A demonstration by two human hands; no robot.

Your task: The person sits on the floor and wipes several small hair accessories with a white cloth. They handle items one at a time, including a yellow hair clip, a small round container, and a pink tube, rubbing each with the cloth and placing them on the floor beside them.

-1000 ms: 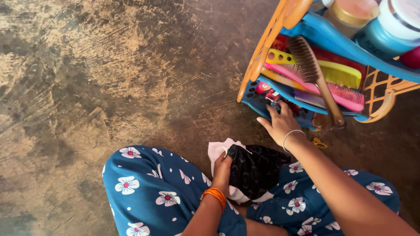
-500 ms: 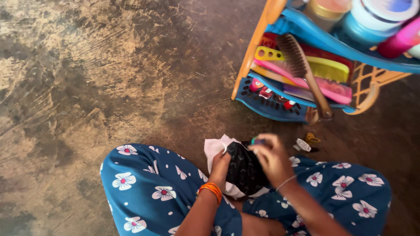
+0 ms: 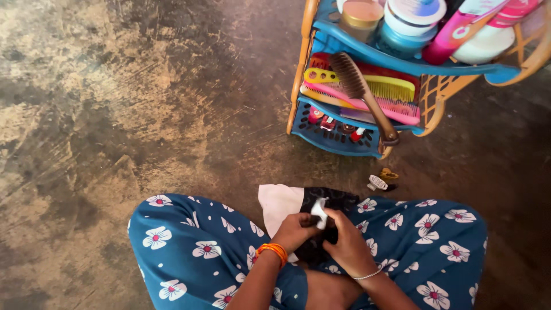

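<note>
Cloth (image 3: 287,204), white outside and black inside, lies bunched in your lap between your knees. Your left hand (image 3: 294,231) curls over it, fingers closed on a fold. Your right hand (image 3: 344,245) meets it from the other side, thumb and fingertips pinching a small white piece (image 3: 319,211); what it is cannot be told. Both wrists are bent inward, forearms converging. Plastic rack (image 3: 338,140) stands on the floor (image 3: 143,103) ahead.

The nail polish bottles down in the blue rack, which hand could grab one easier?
Probably the right hand. The blue rack and its nail polish bottles lie on that side, while the left hand pinches the cloth in the lap.
</note>
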